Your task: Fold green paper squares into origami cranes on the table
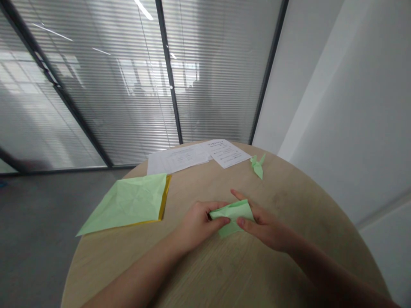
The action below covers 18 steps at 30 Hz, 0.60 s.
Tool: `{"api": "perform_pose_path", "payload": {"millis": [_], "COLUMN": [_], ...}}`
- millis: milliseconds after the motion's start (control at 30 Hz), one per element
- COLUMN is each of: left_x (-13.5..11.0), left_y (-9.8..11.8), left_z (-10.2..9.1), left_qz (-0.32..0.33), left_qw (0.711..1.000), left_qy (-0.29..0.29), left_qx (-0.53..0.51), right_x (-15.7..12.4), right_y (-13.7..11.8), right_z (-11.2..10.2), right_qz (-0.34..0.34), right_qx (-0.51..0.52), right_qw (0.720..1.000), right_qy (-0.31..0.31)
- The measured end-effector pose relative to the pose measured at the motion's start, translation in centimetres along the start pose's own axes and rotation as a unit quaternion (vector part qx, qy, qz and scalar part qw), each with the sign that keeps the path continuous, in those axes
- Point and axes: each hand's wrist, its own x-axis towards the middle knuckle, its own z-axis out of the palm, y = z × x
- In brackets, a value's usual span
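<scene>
A folded piece of light green paper (pixel 236 210) is held between both hands over the middle of the round table. My left hand (pixel 201 220) grips its left end, thumb on the near face and fingers behind. At the right end, my right hand (pixel 265 224) pinches the paper with the thumb in front, while its index finger stretches out beyond the far edge. A lower flap of the paper hangs toward me. Farther off to the right lies a small green origami figure (pixel 257 167), which looks like a folded bird.
On the left, a creased green sheet (pixel 138 199) lies over a yellow item (pixel 166 194) and overhangs the edge of the wooden table (pixel 212 273). Printed white papers (pixel 180 158) lie at the far edge. Behind stands a glass partition with blinds (pixel 218 94); a white wall (pixel 359 107) is at the right.
</scene>
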Motion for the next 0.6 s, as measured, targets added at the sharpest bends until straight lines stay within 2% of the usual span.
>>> {"api": "perform_pose_path", "payload": {"millis": [167, 333, 400, 500, 533, 600], "left_x": [0.1, 0.3, 0.4, 0.6, 0.7, 0.8], "left_y": [-0.1, -0.3, -0.6, -1.2, -1.4, -1.7], "left_z": [-0.2, -0.4, -0.5, -0.7, -0.8, -0.7], "left_qz": [-0.022, -0.052, -0.068, -0.098, -0.107, -0.117], "left_qw": [0.999, 0.995, 0.992, 0.989, 0.988, 0.987], "left_qy": [-0.016, -0.017, -0.008, -0.005, -0.007, -0.012], "left_qx": [-0.036, -0.084, -0.105, -0.113, -0.111, -0.113], "right_x": [0.1, 0.4, 0.7, 1.0, 1.1, 1.1], "right_y": [-0.1, -0.1, 0.2, 0.9, 1.0, 1.0], "right_z": [0.4, 0.0, -0.3, -0.3, -0.2, 0.1], "right_qz": [0.021, 0.069, 0.096, 0.139, 0.152, 0.177], "right_qx": [0.034, 0.123, 0.173, 0.256, 0.280, 0.313], "right_qw": [0.999, 0.990, 0.977, 0.943, 0.933, 0.922], "right_qy": [0.008, 0.029, 0.077, 0.159, 0.169, 0.142]}}
